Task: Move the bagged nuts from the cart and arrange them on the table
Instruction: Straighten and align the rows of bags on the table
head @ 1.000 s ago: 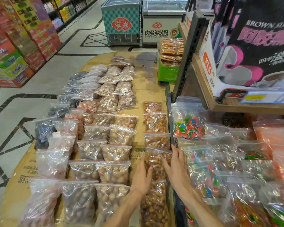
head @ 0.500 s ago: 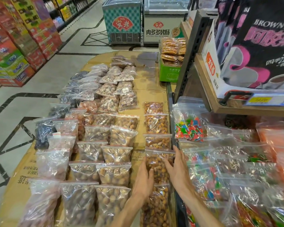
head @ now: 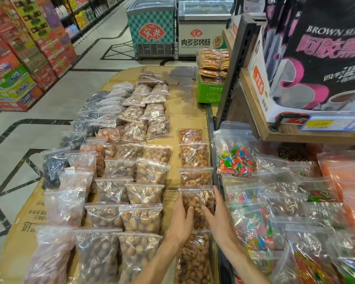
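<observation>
A clear zip bag of brown nuts (head: 197,196) lies on the cardboard-covered table (head: 184,111), fourth in the right-hand column of similar bags (head: 194,154). My left hand (head: 180,220) cups its left edge and my right hand (head: 217,218) cups its right edge. The fingers of both hands are curled over the bag's lower half. Another nut bag (head: 195,257) lies below it, partly under my wrists. Rows of bagged nuts (head: 139,191) fill the table to the left. The cart (head: 212,128) stands at the right, full of bags.
Bags of coloured candy (head: 236,160) lie in the cart beside my right hand. A wooden shelf with a brown-sugar box (head: 326,58) overhangs the cart. A green crate of snacks (head: 210,89) sits at the table's far end, with freezers (head: 152,31) beyond and stacked cartons (head: 19,58) at left.
Both hands have closed inward from the bag's sides onto its lower half. The bag has shifted slightly within the column.
</observation>
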`<action>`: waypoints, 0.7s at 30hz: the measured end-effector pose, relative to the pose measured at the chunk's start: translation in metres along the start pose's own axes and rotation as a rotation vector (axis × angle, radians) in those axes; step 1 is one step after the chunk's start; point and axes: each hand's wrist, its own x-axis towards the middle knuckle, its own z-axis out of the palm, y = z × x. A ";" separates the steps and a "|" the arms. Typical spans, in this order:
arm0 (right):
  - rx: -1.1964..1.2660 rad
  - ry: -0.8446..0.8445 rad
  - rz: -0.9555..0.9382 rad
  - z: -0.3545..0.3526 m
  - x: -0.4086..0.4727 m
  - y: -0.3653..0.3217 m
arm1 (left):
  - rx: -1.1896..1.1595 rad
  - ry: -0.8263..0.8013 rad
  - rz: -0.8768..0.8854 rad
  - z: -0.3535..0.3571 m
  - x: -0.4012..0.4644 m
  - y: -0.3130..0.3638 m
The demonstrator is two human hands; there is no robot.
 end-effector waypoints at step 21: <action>-0.397 -0.086 0.025 0.021 -0.099 0.035 | 0.049 0.034 -0.163 0.006 -0.090 -0.057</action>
